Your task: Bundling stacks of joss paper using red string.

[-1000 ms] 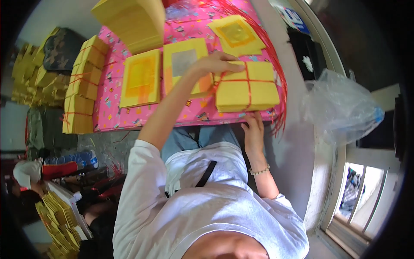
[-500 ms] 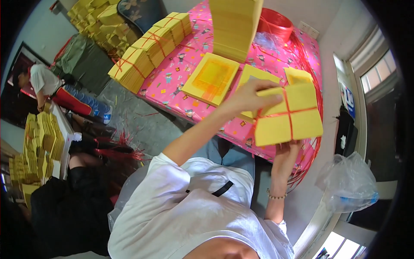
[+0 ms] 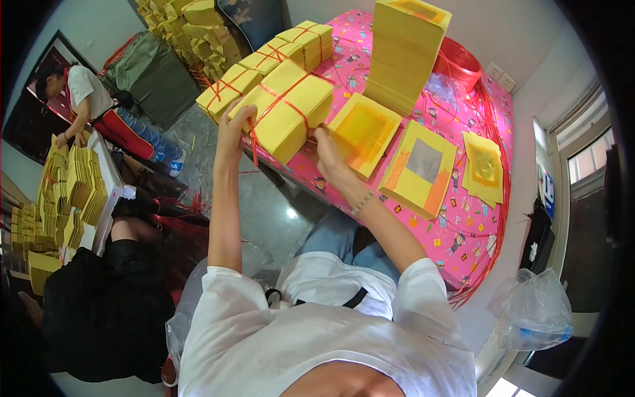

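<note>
Between both my hands is a thick bundle of yellow paper [image 3: 284,109], tied crosswise with red string and held tilted over the table's left edge. My left hand [image 3: 235,129] grips its left end. At the lower right corner my right hand [image 3: 331,155] closes on it, some fingers hidden beneath. Just behind it, a row of similar tied bundles [image 3: 274,56] lines the left side of the table. Right of the held bundle lie a yellow stack with an orange-printed top [image 3: 364,132] and another with a grey patch [image 3: 420,165].
A pink patterned cloth [image 3: 456,231] covers the table. At the back stand a tall yellow stack [image 3: 402,63] and a red bucket [image 3: 458,63]. Red strings [image 3: 501,192] hang along the right edge near loose yellow sheets [image 3: 485,165]. At far left, a person [image 3: 86,99] handles yellow paper.
The tied bundle has moved from the table's right side to its left edge, carried by both hands. The grey-patched stack has come into full view, and the view has shifted.
</note>
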Demonstrator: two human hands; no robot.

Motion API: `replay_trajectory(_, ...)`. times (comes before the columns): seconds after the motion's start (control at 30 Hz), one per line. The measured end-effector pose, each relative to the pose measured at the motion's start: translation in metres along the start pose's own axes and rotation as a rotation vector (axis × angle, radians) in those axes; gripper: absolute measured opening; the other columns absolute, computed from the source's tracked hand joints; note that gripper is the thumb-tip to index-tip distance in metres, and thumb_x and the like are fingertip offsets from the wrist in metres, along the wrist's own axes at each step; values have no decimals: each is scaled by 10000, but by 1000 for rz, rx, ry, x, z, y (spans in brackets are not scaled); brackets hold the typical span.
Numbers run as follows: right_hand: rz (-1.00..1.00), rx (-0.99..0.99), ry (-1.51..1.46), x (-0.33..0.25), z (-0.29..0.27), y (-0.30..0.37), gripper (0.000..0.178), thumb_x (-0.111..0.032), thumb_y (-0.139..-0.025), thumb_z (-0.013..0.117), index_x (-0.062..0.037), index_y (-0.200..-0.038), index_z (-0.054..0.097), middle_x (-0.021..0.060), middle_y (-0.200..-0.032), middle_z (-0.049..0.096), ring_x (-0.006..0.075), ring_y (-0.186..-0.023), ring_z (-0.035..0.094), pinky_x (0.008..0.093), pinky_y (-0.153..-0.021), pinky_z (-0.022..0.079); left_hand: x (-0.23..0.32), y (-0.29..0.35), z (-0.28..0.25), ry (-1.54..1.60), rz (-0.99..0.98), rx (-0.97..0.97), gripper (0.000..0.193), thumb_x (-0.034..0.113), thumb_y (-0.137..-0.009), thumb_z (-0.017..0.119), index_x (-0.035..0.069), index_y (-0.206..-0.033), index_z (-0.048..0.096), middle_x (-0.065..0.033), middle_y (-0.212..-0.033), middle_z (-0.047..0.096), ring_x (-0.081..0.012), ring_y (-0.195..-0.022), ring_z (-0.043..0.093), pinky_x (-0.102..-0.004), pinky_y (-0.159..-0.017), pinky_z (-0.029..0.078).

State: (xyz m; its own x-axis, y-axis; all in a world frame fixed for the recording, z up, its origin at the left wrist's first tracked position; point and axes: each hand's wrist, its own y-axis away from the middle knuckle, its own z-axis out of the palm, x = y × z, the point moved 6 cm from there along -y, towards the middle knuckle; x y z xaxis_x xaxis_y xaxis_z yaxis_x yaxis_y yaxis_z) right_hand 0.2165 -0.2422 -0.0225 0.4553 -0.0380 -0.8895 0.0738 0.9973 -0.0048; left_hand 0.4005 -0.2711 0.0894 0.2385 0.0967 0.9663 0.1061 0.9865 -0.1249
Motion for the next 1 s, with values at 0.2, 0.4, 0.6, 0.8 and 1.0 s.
replay_trajectory(0.2, 231, -32, -35, 51, 29, -7, 342, -225, -943, 350, -68, -1226, 461, 94, -1240, 497, 193, -1090, 505, 397, -904, 442, -81, -19, -72, -78, 17, 194, 305, 209, -790, 660, 16, -1021, 615, -39, -944, 621, -124, -874, 584, -246, -780, 443)
replay_trajectory(0.4, 82, -131, 230, -14, 10, 49, 384, -136, -943, 481, -13, -1307, 459, 98, -1294, 488, 166, -1167, 475, 326, -965, 412, -96, 17, -62, -141, -161, 445, 763, 520, -738, 704, 70, -1295, 441, -65, -1245, 526, -191, -1183, 450, -453, -945, 346)
replay_trajectory(0.6, -346, 227, 546, -74, -80, 127, 205, -12, -913, 484, 0, -1089, 589, 91, -1080, 581, 166, -1020, 563, 269, -874, 441, -101, 38, -12, 137, -365, 329, 657, 609, -735, 658, 160, -1190, 505, -14, -1034, 580, -111, -835, 509, -337, -681, 403)
replay_trajectory(0.8, -556, 401, 1046, -107, -120, 218, 224, 59, -852, 496, -4, -1045, 592, 135, -1074, 574, 261, -1004, 578, 305, -884, 451, -125, -7, 2, 123, -341, 249, 456, 562, -765, 660, 175, -988, 565, 68, -682, 560, -53, -427, 332, -207, -409, 263)
replay_trajectory(1.0, -666, 571, 1513, -97, -159, 267, 309, 8, -835, 539, -18, -1143, 545, 181, -1270, 454, 370, -1222, 408, 466, -1016, 329, -146, -71, 43, 87, -346, 176, 774, 553, -695, 737, 95, -1240, 433, -82, -1078, 582, -178, -905, 618, -335, -611, 519)
